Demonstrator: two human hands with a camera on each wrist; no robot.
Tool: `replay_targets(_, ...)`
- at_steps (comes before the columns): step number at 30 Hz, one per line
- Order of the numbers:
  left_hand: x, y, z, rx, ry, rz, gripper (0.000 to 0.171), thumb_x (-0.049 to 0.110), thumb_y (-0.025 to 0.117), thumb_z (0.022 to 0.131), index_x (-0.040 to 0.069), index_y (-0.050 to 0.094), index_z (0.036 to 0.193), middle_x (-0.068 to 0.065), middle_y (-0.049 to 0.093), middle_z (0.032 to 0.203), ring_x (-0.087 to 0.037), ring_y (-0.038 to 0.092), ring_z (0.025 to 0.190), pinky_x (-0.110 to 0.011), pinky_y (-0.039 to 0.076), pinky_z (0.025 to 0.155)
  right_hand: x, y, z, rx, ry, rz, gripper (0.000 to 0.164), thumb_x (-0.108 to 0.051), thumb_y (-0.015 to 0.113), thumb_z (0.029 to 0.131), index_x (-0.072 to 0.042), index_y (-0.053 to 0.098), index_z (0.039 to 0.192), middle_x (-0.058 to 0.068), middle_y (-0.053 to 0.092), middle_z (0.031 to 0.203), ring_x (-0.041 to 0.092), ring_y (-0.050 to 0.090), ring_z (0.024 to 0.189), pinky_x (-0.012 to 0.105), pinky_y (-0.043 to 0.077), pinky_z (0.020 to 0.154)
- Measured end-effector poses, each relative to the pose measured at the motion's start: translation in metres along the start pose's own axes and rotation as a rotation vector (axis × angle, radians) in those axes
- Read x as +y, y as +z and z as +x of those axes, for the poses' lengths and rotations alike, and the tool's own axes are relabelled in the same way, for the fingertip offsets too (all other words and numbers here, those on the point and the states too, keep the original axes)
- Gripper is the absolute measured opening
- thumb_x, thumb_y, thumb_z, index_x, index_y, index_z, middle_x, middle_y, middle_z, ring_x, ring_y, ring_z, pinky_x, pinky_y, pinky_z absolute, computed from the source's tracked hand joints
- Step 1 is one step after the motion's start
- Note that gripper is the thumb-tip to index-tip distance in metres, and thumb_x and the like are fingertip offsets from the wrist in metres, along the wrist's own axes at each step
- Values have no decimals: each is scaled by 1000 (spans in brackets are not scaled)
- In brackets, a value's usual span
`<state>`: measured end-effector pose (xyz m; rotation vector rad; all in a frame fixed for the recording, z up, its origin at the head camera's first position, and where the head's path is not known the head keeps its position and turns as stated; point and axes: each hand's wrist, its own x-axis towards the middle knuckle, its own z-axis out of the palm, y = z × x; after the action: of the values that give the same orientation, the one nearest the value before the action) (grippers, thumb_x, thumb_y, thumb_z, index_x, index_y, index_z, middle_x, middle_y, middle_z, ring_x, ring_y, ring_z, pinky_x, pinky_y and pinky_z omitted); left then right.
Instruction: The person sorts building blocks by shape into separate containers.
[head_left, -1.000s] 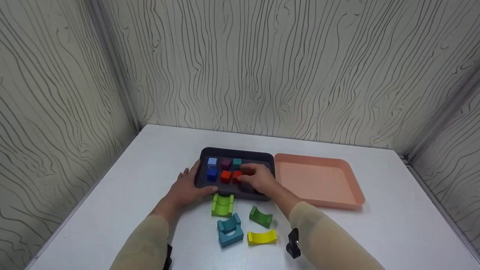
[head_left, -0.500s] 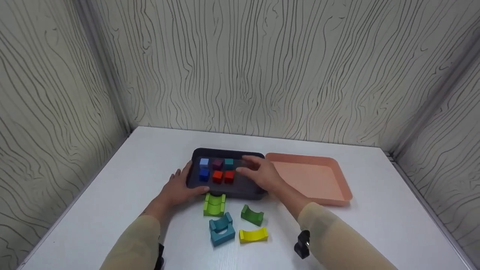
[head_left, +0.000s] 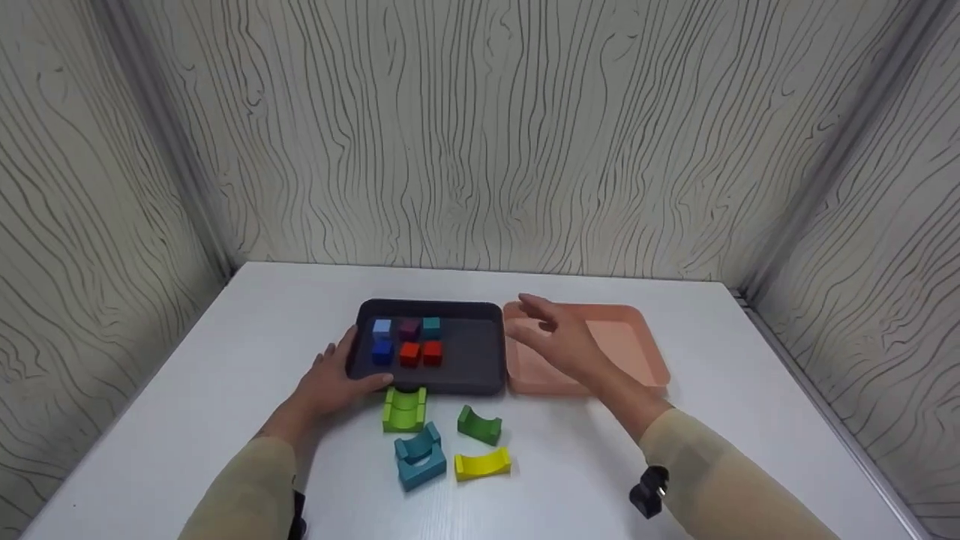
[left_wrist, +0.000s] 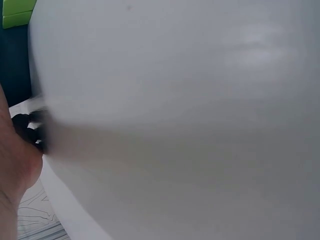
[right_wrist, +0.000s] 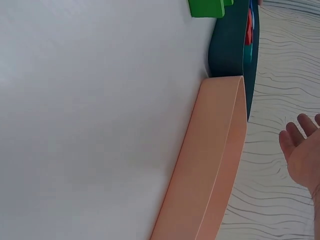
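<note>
My right hand: fingers parted, empty | dark rectangular plastic-looking tray: leftward, long axis sideways | my left hand: nearer, spread against tray's edge

Plenty of room into the right half of the dark tray, straight down from above! Left of that, six cubes crowd the floor, and the left hand bars the rim. Lime-green arched piece just at the near side; right hand hanging over the peach tray; beyond, open white tabletop.
</note>
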<state>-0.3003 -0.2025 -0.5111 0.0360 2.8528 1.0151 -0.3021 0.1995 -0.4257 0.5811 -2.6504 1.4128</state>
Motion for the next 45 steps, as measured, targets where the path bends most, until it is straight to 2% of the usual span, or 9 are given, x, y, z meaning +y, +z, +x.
replay_targets(5, -6, 0, -1, -1, 8, 0, 126, 80, 70, 83, 19, 6, 173, -29, 16, 172, -59, 5, 156, -76, 14, 120, 15, -25, -12, 31, -8, -58, 81, -55, 75, 96, -19, 46, 162, 4, 52, 161, 25, 46, 149, 51, 36, 122)
replay_targets(9, -8, -1, -2, -1, 16, -2, 127, 80, 71, 83, 17, 6, 173, -28, 17, 173, -58, 6, 157, -75, 14, 121, 32, -48, -22, 83, -6, -133, 83, -54, 76, 96, -16, 45, 163, 8, 48, 163, 32, 43, 151, 53, 37, 121)
replay_targets(12, -9, -2, -2, 5, 20, -6, 127, 80, 71, 83, 18, 6, 173, -27, 18, 173, -58, 6, 157, -75, 14, 121, 47, -64, -29, 118, 28, -190, 85, -54, 75, 97, -14, 42, 164, 11, 45, 165, 37, 40, 152, 57, 37, 121)
replay_targets(15, -8, -2, -4, 7, 19, -7, 127, 81, 71, 83, 18, 7, 173, -27, 18, 173, -58, 6, 157, -75, 14, 121, 62, -78, -38, 133, 86, -230, 86, -56, 72, 98, -14, 38, 166, 14, 40, 168, 40, 33, 155, 61, 31, 122)
replay_targets(21, -7, -3, -5, 20, 21, -15, 125, 79, 71, 84, 18, 7, 173, -27, 19, 173, -57, 7, 157, -75, 14, 120, 88, -98, -55, 153, 185, -234, 89, -57, 70, 100, -13, 33, 168, 19, 32, 170, 46, 24, 157, 68, 22, 123)
replay_targets(32, -4, -7, -9, 10, 24, -29, 125, 75, 75, 84, 17, 9, 172, -29, 23, 171, -54, 16, 157, -72, 20, 122, 123, -105, -74, 85, 333, -204, 103, -62, 66, 99, -15, 11, 172, 27, 17, 173, 52, 15, 158, 71, 20, 122)
replay_targets(41, -2, -16, -20, 4, 31, -31, 124, 72, 77, 85, 16, 9, 172, -25, 23, 172, -50, 21, 157, -68, 23, 122, 141, -108, -84, 55, 364, -161, 108, -59, 68, 100, -13, 2, 172, 25, 13, 175, 48, 17, 158, 67, 22, 123)
replay_targets(45, 0, -20, -25, 6, 44, -26, 125, 72, 77, 85, 16, 7, 172, -24, 21, 173, -49, 26, 156, -66, 27, 122, 147, -108, -87, 52, 363, -188, 109, -59, 68, 100, -10, 2, 171, 26, 16, 174, 49, 18, 158, 68, 22, 123)
